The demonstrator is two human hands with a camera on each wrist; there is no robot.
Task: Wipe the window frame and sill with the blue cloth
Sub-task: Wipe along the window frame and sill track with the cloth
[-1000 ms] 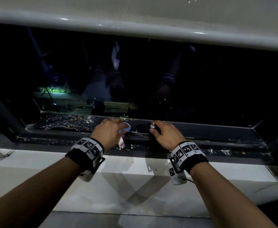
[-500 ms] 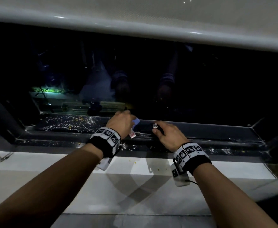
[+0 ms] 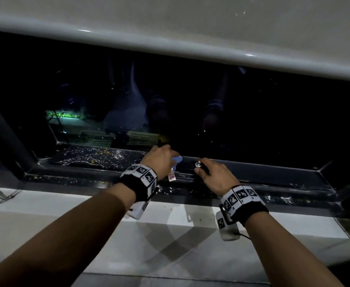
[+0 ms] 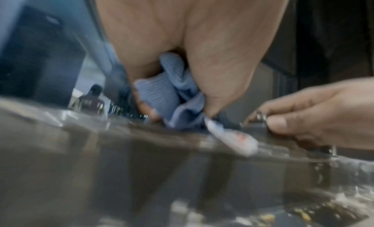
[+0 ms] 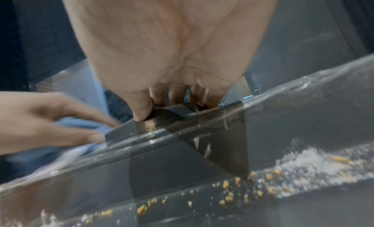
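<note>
My left hand [image 3: 163, 158] grips the bunched blue cloth [image 3: 177, 160] and presses it onto the dark window frame [image 3: 263, 175], right beside the handle. In the left wrist view the cloth [image 4: 178, 92] bulges out between palm and fingers, and its white tag [image 4: 230, 139] hangs down over the frame's edge. My right hand [image 3: 206, 171] grips the black window handle [image 5: 172, 113] with its small metal knob [image 3: 199, 163]; the thumb sits on the near side and the fingers curl over the far side. The white sill [image 3: 45, 214] lies below both wrists.
White dust and yellow crumbs [image 3: 91, 156] cover the frame's channel to the left, and more crumbs [image 5: 303, 160] lie to the right of the handle. Dark glass [image 3: 252, 121] stands behind the frame. A pale blind [image 3: 190, 27] hangs above. A bead chain [image 3: 0, 195] rests at the sill's far left.
My left hand has slid the cloth rightward along the frame, up close to the handle. My right hand has stayed on the handle.
</note>
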